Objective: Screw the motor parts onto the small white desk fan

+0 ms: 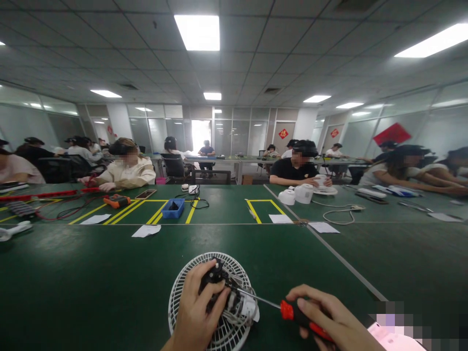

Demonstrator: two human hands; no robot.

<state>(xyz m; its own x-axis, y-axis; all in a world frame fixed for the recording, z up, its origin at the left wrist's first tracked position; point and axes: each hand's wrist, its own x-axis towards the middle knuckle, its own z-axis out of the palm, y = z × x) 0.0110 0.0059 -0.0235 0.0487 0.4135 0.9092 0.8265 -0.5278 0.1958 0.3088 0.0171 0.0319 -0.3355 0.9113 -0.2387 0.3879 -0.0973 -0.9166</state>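
Head cam: the L hand (199, 304) is closing its fingers & thumb round a black fan-motor assy (214, 274), which is sitting over the white fan grille (178, 292), w/ a bundled white cable (234, 319) lying just beside it. The R hand (325, 317) is wrapping the red/black handle of a screwdriver (287, 310), thumb along the top. Key relation: the motor assy is lying L of the R-hand grip & a bit farther from the wearer; the driver's long axis is running from the R hand leftward & slightly away, its tip end reaching the assy by the L fingertips. Can't tell if the tip is seating in a screw, as fingers & dark parts are hiding it. L hand is the nearer, being right on the assy. Grille is lying flat on the green tabletop (109, 273). Farther across, a blue bin (173, 208), an orange multimeter (117, 201) & paper sheets (146, 231) are lying near yellow tape (254, 212). Opp. side, a co-worker in a black tee (294, 168) is handling white fan parts; ceiling panels (197, 32) are lighting the rm.
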